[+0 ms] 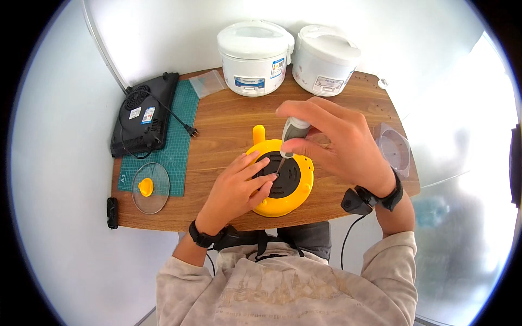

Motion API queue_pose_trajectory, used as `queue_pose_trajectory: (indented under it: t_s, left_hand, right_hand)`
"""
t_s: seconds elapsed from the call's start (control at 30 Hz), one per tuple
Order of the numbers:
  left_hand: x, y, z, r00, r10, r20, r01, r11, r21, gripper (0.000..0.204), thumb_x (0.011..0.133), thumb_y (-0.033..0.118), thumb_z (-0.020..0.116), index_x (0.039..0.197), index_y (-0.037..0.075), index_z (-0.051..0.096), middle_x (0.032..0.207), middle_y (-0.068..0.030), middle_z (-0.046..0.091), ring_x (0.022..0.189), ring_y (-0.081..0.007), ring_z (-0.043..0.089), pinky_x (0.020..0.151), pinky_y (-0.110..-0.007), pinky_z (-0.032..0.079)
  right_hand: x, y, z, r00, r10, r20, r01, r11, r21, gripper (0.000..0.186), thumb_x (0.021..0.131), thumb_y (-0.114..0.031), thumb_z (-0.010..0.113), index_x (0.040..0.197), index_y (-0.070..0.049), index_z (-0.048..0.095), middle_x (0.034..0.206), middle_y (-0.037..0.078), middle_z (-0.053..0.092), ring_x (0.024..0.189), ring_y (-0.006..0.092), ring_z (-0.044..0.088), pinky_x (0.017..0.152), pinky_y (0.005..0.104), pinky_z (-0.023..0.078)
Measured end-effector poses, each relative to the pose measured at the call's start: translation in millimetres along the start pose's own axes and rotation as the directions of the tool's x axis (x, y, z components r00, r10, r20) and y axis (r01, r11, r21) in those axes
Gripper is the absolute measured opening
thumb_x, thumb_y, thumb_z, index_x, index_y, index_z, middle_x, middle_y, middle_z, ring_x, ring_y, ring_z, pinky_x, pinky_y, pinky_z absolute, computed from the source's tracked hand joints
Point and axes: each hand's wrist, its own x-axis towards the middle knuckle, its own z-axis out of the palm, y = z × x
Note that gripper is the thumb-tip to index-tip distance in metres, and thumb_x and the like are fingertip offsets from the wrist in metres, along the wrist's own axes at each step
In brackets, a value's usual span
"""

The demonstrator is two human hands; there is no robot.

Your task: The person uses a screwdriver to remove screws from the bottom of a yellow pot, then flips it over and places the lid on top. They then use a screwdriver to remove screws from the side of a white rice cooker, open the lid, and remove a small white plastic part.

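A yellow pot-like appliance [302, 191] with a stub handle lies upside down at the table's near middle, its round black slotted base [286, 188] facing up. My left hand [232, 186] lies over the left part of that base, fingers stretched out and spread. Its fingertips rest by the middle, close to the tool's tip. A grey-and-white screwdriver [296, 130] is gripped by its handle in my right hand [343, 138]. The shaft slants down to a spot near the base's centre. Whether the tip sits in a screw is too small to tell.
Two white rice cookers [253, 46] [326, 57] stand at the back. At left, a black corded appliance [142, 122] lies on a green cutting mat [187, 108]. A glass lid [157, 195] with a yellow knob sits nearby. A clear plastic tray [393, 146] is at right.
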Motion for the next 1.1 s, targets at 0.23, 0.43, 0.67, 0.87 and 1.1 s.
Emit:
queue_pose_trajectory:
  t_s: [0.23, 0.43, 0.67, 0.87, 1.1]
  left_hand:
    - [1.2, 1.3, -1.2, 1.0, -0.025, -0.011, 0.024, 0.999, -0.043, 0.018, 0.09, 0.016, 0.071, 0.105, 0.012, 0.081, 0.126, -0.0114, 0.071, 0.13, -0.0326, 0.058, 0.114, -0.046, 0.045]
    - [0.7, 1.3, 0.4, 0.999, -0.01, -0.035, 0.009, 1.0, -0.028, 0.016, 0.092, 0.014, 0.07, 0.104, 0.009, 0.08, 0.128, -0.0107, 0.069, 0.132, -0.0313, 0.057, 0.115, -0.046, 0.044]
    - [3.5, 4.1, 1.3, 0.987, -0.159, -0.017, 0.156, 0.98, -0.121, 0.023, 0.09, 0.013, 0.072, 0.112, 0.007, 0.073, 0.126, -0.0119, 0.069, 0.13, -0.0326, 0.058, 0.113, -0.044, 0.046]
    - [12.1, 1.0, -4.1, 0.987, -0.154, 0.048, 0.159, 0.98, -0.118, 0.024, 0.091, 0.014, 0.072, 0.114, 0.006, 0.07, 0.122, -0.0143, 0.068, 0.122, -0.0339, 0.06, 0.108, -0.043, 0.047]
    - [34.2, 17.9, -18.8, 0.925, -0.288, 0.247, 0.359, 0.874, -0.326, 0.016, 0.097, 0.013, 0.065, 0.11, 0.004, 0.067, 0.113, -0.0123, 0.073, 0.102, -0.0329, 0.069, 0.089, -0.04, 0.055]
  right_hand:
    - [-1.5, -8.4, 3.3, 1.0, 0.01, 0.029, -0.009, 1.0, -0.028, 0.044, 0.089, -0.018, 0.078, 0.129, -0.007, 0.063, 0.098, 0.01, 0.068, 0.074, 0.027, 0.067, 0.065, 0.033, 0.056]
    - [-9.9, -11.2, -7.9, 0.998, 0.063, -0.003, -0.063, 0.998, 0.011, 0.044, 0.091, -0.009, 0.072, 0.134, -0.007, 0.061, 0.103, 0.011, 0.071, 0.076, 0.0284, 0.069, 0.066, 0.0347, 0.056]
    - [-8.8, -8.2, -10.4, 0.999, -0.045, 0.007, 0.045, 0.998, -0.038, 0.038, 0.09, -0.011, 0.073, 0.128, -0.01, 0.066, 0.099, 0.01, 0.072, 0.076, 0.0272, 0.069, 0.064, 0.0346, 0.057]
    - [-2.1, -11.3, -6.8, 0.996, -0.074, 0.057, 0.074, 0.997, 0.0, 0.034, 0.091, -0.01, 0.072, 0.125, -0.008, 0.067, 0.105, 0.012, 0.072, 0.076, 0.0289, 0.069, 0.064, 0.0359, 0.058]
    - [0.4, -9.8, -12.2, 0.988, -0.15, 0.043, 0.151, 0.989, -0.013, 0.034, 0.091, -0.002, 0.066, 0.125, -0.002, 0.066, 0.113, 0.017, 0.071, 0.079, 0.032, 0.07, 0.069, 0.037, 0.059]
